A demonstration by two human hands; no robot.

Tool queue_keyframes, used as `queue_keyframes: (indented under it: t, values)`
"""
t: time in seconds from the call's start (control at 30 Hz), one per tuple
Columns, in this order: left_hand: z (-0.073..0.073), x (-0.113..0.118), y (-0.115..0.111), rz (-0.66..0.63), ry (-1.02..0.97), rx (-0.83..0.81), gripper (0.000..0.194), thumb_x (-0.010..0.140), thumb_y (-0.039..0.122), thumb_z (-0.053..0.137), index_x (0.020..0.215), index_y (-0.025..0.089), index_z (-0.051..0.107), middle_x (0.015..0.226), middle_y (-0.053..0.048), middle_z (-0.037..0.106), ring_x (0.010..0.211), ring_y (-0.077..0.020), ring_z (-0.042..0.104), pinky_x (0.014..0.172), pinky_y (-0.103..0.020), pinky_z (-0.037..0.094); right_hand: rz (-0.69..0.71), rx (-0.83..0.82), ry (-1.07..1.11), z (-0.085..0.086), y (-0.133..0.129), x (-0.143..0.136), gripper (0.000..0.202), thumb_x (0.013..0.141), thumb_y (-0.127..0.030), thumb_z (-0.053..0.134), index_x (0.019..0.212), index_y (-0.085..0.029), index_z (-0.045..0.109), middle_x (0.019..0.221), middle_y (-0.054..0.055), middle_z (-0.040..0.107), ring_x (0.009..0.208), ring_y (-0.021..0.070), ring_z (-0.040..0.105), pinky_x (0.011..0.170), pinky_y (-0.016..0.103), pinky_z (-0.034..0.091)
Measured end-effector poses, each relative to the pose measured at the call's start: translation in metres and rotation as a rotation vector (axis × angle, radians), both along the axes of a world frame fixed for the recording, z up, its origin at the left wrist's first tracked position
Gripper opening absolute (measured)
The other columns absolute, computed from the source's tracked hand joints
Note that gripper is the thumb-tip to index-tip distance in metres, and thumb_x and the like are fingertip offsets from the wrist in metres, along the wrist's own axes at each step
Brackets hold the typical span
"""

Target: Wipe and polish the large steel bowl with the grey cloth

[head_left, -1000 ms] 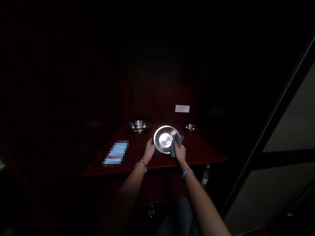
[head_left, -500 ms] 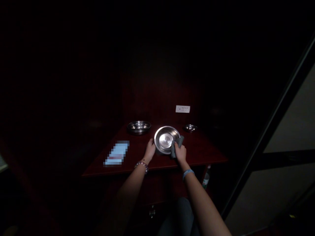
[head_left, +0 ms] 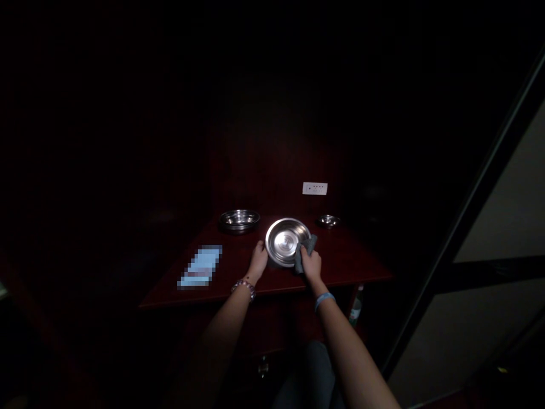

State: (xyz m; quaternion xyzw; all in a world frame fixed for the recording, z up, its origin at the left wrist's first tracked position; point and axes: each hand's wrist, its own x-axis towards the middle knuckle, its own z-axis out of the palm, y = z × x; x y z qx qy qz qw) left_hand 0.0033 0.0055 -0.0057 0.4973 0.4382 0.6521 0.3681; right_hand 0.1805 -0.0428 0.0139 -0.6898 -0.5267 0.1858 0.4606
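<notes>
Little has moved since the earlier frame: the bowl (head_left: 285,241) and both hands keep nearly the same positions, and the slight leftward drift is shared by the whole view, which suggests a small turn of the head. Only the folds of the gray cloth (head_left: 309,245) seem to lie somewhat flatter beside the right thumb. Judged from this, the work with cloth and bowl remains at the same part of the rim.

Left hand (head_left: 258,261): its grip is closed on the bowl's left edge, thumb near the rim; the fingers behind are hidden. Right hand (head_left: 312,264): its grip is clenched around the cloth, which overlaps the bowl's lower right rim.

Bowl: tilted toward the viewer, between the hands, over the near middle of the counter (head_left: 353,261); whether its underside touches the surface cannot be told. Behind it, to the left, stands a stack of bowls (head_left: 239,221); to the right, a small bowl (head_left: 328,221), beneath a wall socket (head_left: 315,188).
</notes>
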Motion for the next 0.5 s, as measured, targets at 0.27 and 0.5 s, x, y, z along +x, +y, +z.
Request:
queue_keyframes:
  t: [0.27,0.5]
  values:
    - [0.0016,-0.0006,-0.0005,-0.015,-0.017,0.038,0.028,0.072,0.044,0.072,0.082,0.019,0.063,0.089,-0.007,0.071,0.096,-0.0261,0.064,0.098,-0.042,0.045,-0.004,0.021,0.008,-0.0085,0.0077,-0.0009,0.042,0.100,-0.040,0.045,0.104,-0.013,0.077,0.104,0.017,0.078,0.100,0.0245,0.075,0.080,0.024,0.053]
    - [0.0053,0.0009,-0.0046,0.029,0.001,0.020,0.022,0.072,0.035,0.073,0.081,0.021,0.058,0.089,-0.004,0.068,0.098,-0.0250,0.063,0.101,-0.042,0.045,-0.011,0.015,-0.008,-0.0035,0.0041,-0.0015,0.043,0.100,-0.041,0.046,0.100,-0.012,0.078,0.100,0.017,0.079,0.094,0.0248,0.076,0.075,0.023,0.053]
